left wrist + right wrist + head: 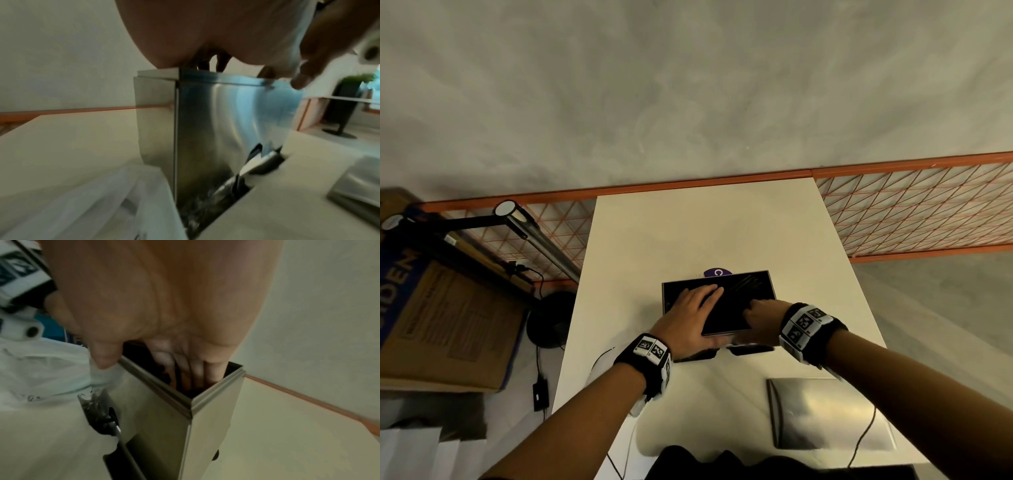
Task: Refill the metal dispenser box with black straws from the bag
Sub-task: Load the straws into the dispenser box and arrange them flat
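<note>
Right hand (164, 308) reached into the open brushed-metal dispenser box (156, 415), straight fingers (211, 371) together, tips hidden; left hand (688, 318) flat at 9 o'clock, fingers slightly spread.

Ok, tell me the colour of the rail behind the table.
Orange rail, clearest in the head view.

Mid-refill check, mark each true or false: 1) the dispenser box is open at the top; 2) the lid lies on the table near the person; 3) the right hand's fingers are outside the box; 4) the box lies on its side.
1) True: the metal dispenser box has an open top.
2) True: the lid lies flat on the table.
3) False: the right hand has its fingers reaching down into the box.
4) False: it stands upright.
</note>
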A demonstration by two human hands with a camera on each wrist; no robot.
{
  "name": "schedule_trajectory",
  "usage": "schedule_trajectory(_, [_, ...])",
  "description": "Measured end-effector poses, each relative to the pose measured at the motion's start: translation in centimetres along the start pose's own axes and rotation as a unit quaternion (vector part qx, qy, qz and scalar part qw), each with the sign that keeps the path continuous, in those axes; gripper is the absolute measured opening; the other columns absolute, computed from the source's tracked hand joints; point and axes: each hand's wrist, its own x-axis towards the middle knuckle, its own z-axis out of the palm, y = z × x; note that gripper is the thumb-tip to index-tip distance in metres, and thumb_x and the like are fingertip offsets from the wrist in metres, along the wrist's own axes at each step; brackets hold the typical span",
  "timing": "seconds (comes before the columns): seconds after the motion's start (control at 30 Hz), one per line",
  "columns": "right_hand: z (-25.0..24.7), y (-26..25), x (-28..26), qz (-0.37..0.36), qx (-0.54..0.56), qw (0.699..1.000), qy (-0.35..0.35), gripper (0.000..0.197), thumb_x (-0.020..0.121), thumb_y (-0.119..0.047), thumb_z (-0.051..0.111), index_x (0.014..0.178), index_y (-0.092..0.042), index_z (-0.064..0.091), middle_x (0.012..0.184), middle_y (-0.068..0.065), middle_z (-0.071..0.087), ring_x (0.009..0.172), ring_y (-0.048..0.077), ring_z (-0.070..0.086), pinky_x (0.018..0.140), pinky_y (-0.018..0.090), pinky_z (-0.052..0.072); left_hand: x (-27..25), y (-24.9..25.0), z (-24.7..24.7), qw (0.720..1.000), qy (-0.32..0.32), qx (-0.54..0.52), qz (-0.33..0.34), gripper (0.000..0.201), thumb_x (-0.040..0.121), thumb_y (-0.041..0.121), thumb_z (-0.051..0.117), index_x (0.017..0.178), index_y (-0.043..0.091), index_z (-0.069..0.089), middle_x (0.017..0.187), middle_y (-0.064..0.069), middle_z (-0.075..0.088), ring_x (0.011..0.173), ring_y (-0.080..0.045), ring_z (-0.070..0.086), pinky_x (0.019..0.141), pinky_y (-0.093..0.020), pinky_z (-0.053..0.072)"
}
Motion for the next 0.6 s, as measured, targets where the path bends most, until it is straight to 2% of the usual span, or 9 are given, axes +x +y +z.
schedule_trajectory(0.07, [0.3,-0.3,0.8,0.020,0.022,0.999,-0.022,0.084,0.086,-0.077,0.038,0.129,-0.009,0.057,0.117,0.014,0.067,0.104,0.029,0.065,0.091,0.037,0.053,-0.1,0.0,0.6,0.998,-0.032,0.058,-0.005,0.106,0.085,0.076,0.053,0.163,0.020,0.008,0.168,0.000,0.011,0.156,-0.019,0.009,0.127,-0.050,0.011])
schedule_trajectory(0.13, [0.6,-0.5,1.3,0.045,0.041,0.997,-0.043,0.095,0.078,-0.086,0.033,0.132,-0.012,0.056,0.120,0.012,0.066,0.108,0.028,0.063,0.095,0.037,0.050,0.1,-0.1,0.8,0.995,-0.045,0.086,-0.010,0.107,0.084,0.070,0.060,0.163,0.022,0.005,0.169,0.002,0.009,0.157,-0.019,0.007,0.127,-0.051,0.010])
schedule_trajectory(0.27, [0.2,-0.8,2.1,0.060,0.054,0.994,-0.071,0.102,0.075,-0.091,0.030,0.140,-0.015,0.049,0.130,0.013,0.061,0.118,0.030,0.057,0.102,0.037,0.041,0.5,-0.6,0.5,0.994,-0.057,0.095,0.013,0.109,0.084,0.066,0.065,0.163,0.022,0.006,0.169,0.003,0.010,0.157,-0.018,0.007,0.128,-0.048,0.006])
schedule_trajectory(0.37, [0.2,-1.0,2.8,0.060,0.079,0.993,-0.070,0.110,0.065,-0.098,0.027,0.146,-0.025,0.042,0.136,0.008,0.058,0.123,0.028,0.053,0.107,0.041,0.038,0.8,-1.1,0.1,0.995,-0.060,0.082,0.011,0.114,0.080,0.070,0.067,0.163,0.022,0.005,0.169,0.003,0.010,0.156,-0.016,0.006,0.128,-0.045,0.004])
schedule_trajectory(0.4, [0.3,-1.0,3.0,0.062,0.091,0.991,-0.071,0.110,0.064,-0.099,0.029,0.145,-0.026,0.043,0.135,0.007,0.059,0.121,0.027,0.054,0.106,0.041,0.038,0.8,-1.2,0.1,0.996,-0.059,0.073,0.008,0.115,0.079,0.072,0.066,0.163,0.022,0.006,0.168,0.003,0.011,0.156,-0.015,0.006,0.128,-0.044,0.004])
schedule_trajectory(0.5, [0.0,-1.5,3.1,0.073,0.117,0.986,-0.089,0.099,0.071,-0.091,0.039,0.145,-0.025,0.044,0.135,0.006,0.058,0.121,0.028,0.053,0.106,0.041,0.038,0.7,-1.1,0.1,0.998,-0.043,0.047,-0.001,0.118,0.076,0.079,0.063,0.163,0.022,0.007,0.168,0.004,0.013,0.156,-0.014,0.010,0.129,-0.043,0.006])
schedule_trajectory(0.6, [0.3,-1.8,3.6,0.077,0.130,0.985,-0.085,0.101,0.068,-0.087,0.049,0.147,-0.024,0.041,0.138,0.008,0.056,0.123,0.029,0.052,0.107,0.042,0.038,0.5,-0.7,0.2,0.999,-0.027,0.046,-0.004,0.117,0.076,0.080,0.062,0.163,0.021,0.010,0.167,0.004,0.016,0.155,-0.015,0.012,0.128,-0.039,0.002])
